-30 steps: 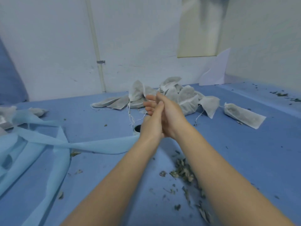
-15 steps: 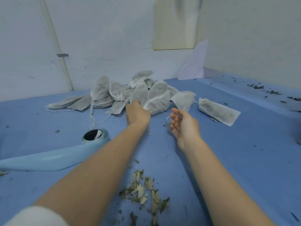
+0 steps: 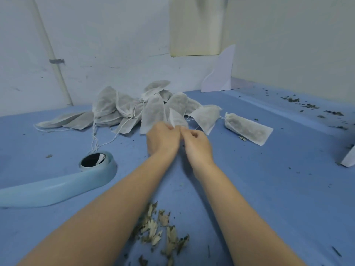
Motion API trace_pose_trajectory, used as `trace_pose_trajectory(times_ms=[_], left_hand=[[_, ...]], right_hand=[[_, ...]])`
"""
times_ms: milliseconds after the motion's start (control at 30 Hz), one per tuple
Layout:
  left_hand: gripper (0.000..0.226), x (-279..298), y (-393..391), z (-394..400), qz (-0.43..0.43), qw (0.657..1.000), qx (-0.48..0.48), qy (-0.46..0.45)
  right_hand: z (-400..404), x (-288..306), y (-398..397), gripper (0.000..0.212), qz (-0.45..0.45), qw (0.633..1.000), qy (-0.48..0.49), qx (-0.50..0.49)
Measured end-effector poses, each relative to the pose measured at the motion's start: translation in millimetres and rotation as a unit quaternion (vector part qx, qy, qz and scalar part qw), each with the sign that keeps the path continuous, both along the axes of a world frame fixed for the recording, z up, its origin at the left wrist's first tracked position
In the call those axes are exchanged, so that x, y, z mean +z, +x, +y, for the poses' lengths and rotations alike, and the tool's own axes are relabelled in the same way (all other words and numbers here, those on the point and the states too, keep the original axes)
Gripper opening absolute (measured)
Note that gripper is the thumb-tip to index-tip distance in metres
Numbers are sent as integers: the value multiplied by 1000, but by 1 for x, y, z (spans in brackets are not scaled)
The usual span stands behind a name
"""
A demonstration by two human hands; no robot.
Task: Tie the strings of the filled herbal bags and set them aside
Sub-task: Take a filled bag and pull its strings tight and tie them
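Blue table (image 3: 269, 179): both hands, left (image 3: 162, 139) and right (image 3: 196, 144), pinch one bag (image 3: 177, 119).

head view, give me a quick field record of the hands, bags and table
left hand: grips a herbal bag at the pile's near edge
right hand: fingers curled at the same bag; string not discernible
bag pile: heaped by the wall
lone bag: lies apart, right of the pile
tape roll: left, strip unwound
loose leaves: between forearms

Blue table (image 3: 269, 189), heap of herbal bags (image 3: 134, 110), tape roll (image 3: 99, 166), dried leaves (image 3: 159, 231)
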State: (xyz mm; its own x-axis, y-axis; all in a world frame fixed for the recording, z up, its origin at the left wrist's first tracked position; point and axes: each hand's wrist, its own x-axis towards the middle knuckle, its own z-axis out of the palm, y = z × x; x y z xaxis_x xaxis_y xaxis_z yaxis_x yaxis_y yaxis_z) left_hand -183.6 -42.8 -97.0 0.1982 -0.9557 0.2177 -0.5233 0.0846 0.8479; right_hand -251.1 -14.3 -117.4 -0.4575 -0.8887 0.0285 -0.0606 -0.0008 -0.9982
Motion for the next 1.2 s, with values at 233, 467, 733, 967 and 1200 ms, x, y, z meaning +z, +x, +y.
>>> trace_pose_trajectory(times_ms=[233,467,733,967,1200], left_hand=[[16,20,6,44,3,992,-109,-57],[30,42,43,68,-185,956,-123,-190],[56,52,69,94,-238,940,-225,-97],[45,42,89,107,-278,941,-180,-76],[35,28,107,111,-307,936,-160,-67]], right_hand=[[18,14,-12,32,-86,995,-43,23],[50,35,-10,13,-128,986,-58,92],[68,36,5,15,-179,958,-49,220],[74,33,18,18,-22,972,-13,233],[80,35,15,23,108,959,-38,257]])
